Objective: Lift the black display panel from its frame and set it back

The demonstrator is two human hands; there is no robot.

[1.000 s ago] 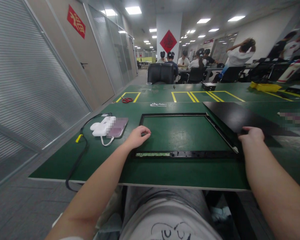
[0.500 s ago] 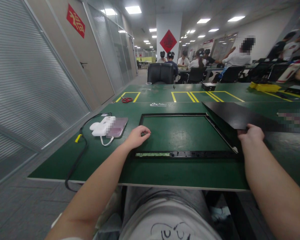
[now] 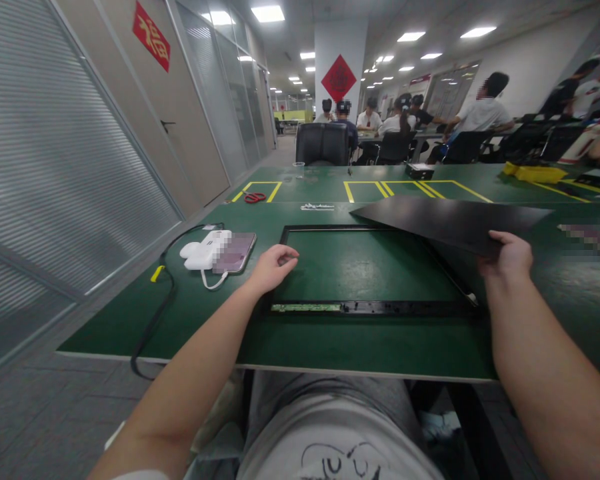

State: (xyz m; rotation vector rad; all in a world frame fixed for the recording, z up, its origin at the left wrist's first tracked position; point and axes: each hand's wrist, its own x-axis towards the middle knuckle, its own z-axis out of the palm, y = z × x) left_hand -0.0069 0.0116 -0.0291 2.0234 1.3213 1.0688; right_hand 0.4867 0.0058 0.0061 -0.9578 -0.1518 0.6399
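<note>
A black rectangular frame (image 3: 375, 308) lies flat on the green table (image 3: 330, 347) in front of me. My left hand (image 3: 273, 265) rests with curled fingers on the frame's left side. My right hand (image 3: 507, 257) pinches the near corner of a thin black panel (image 3: 450, 221) and holds it lifted off the table, tilted over the frame's right part. A narrow green circuit strip (image 3: 305, 308) sits along the frame's near edge.
A white power strip and a phone (image 3: 220, 252) lie to the left, with a black cable (image 3: 157, 313) hanging over the table edge. Red scissors (image 3: 253, 197) and small metal parts (image 3: 316, 207) lie farther back. Several people sit at tables beyond.
My right hand has raised the black panel off the table and swung it left, over the frame. My left hand has shifted slightly on the frame's left side.
</note>
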